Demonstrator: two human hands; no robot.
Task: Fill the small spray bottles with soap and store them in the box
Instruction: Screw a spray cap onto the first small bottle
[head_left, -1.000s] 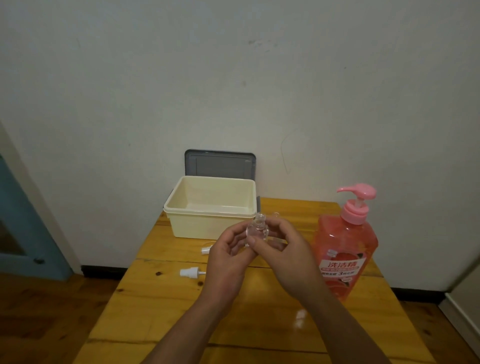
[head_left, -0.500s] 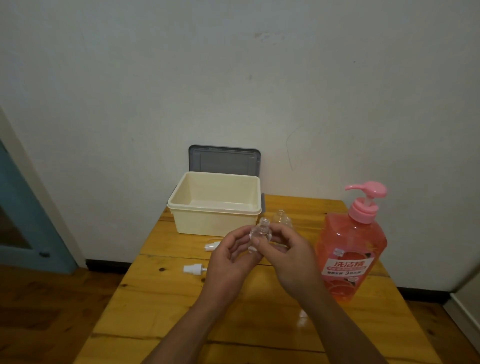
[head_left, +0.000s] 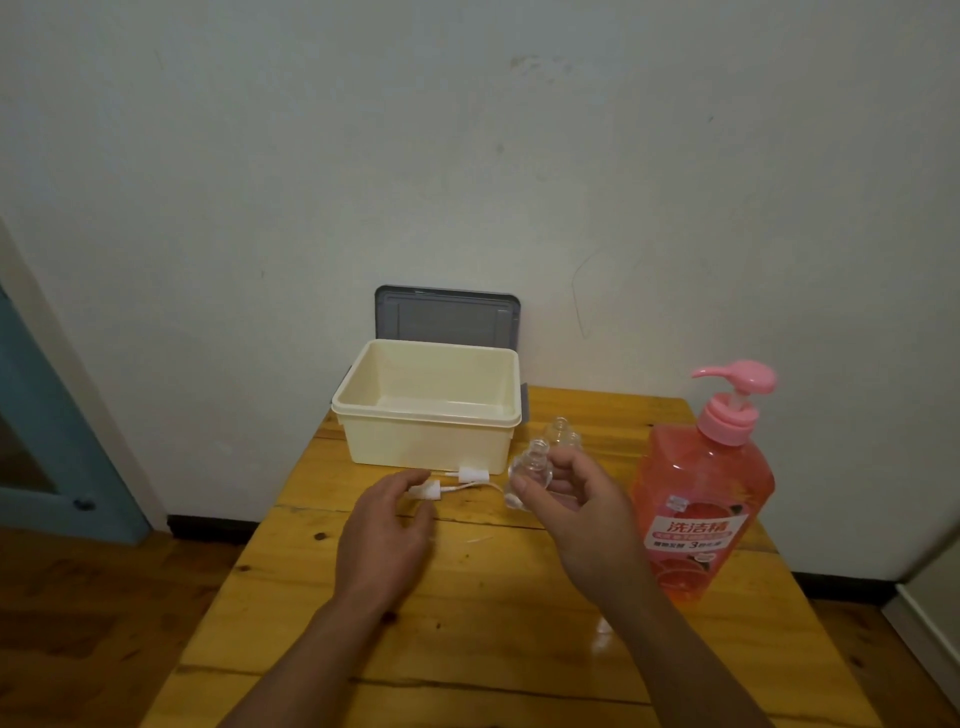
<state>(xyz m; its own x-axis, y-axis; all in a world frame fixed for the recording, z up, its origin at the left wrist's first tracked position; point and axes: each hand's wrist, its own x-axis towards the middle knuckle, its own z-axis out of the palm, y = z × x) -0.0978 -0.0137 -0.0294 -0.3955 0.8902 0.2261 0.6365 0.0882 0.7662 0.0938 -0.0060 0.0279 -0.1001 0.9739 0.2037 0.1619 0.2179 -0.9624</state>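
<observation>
While right hand (head_left: 576, 514) grips bottle (head_left: 532, 465), left hand (head_left: 384, 530) touches sprayer (head_left: 427, 490).

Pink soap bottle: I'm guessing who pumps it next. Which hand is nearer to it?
Right. The right hand, holding a small clear bottle, is just beside the pink soap bottle; the left hand is farther off, by a white spray cap.
</observation>
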